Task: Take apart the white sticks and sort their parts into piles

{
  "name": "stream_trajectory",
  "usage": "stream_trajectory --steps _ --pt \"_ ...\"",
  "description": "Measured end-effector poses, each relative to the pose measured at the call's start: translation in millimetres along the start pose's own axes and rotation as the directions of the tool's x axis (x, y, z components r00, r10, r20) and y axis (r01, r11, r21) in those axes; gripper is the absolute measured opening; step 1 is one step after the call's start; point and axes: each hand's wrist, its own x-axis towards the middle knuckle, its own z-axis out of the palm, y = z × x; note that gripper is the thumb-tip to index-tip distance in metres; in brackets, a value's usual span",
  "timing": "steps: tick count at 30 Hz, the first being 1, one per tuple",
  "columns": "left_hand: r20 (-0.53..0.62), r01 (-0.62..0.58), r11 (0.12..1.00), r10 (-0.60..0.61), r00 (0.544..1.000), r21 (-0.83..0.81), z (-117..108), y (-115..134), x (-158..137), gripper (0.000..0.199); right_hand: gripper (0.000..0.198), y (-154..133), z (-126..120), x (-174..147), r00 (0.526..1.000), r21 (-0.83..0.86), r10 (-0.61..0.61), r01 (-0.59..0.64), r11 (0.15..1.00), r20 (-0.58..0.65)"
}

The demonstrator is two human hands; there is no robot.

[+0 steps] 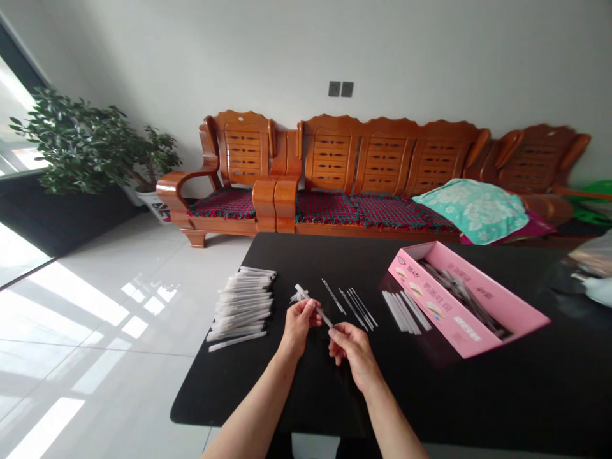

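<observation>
"Two bare arms (262, 398) are stretched over the black, glossy tabletop (478, 408); how are the hands posed?"

"The left hand (297, 324) is placed slightly farther forward, with its fingers curled inward. The right hand (352, 352) is angled across to meet it, its thumb laid uppermost."

"Is anything gripped?"

"Yes, a slim, translucent, greyish-white tube (326, 317) is pinched by both, thumb against fingers, with a short stretch left exposed between."

"And where is it held?"

"Above the tabletop, between a stack of whitish, black-tipped sticks (243, 303) and some thin, silvery rods (356, 308)."

"How is its look described?"

"Straight and slanted, its near end lowered toward the right hand; a whiter end is shown beyond the left fingers. Finer markings cannot be made out."
</observation>
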Motion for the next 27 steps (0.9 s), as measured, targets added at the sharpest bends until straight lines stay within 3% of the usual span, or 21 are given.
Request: stream_trajectory --steps 4,12,20,22,25,27 --pt "-0.003 0.002 1.000 -0.002 1.000 -0.001 0 0 0 0.047 0.053 0 1 0 0.999 0.003 0.032 -0.032 0.999 0.031" --pt "0.008 0.001 1.000 -0.001 1.000 -0.005 0 -3 -1 0.047 0.049 2 1 1 0.999 0.003 0.027 -0.027 1.000 0.044" --pt "-0.104 -0.064 0.997 0.058 0.993 -0.047 -9 8 9 0.049 0.036 3 -19 4 0.992 -0.283 -0.102 0.078 0.956 -0.072" --pt "-0.114 -0.076 0.996 0.069 0.991 -0.055 -12 11 11 0.048 0.033 5 -25 8 0.973 -0.470 -0.196 0.117 0.875 -0.122" --pt "-0.113 -0.069 0.995 0.062 0.992 -0.067 -12 12 10 0.048 0.028 9 -29 15 0.932 -0.779 -0.340 0.120 0.616 -0.126" --pt "-0.112 -0.061 0.995 0.052 0.992 -0.073 -12 10 9 0.048 0.025 10 -27 18 0.916 -0.875 -0.385 0.089 0.476 -0.116"
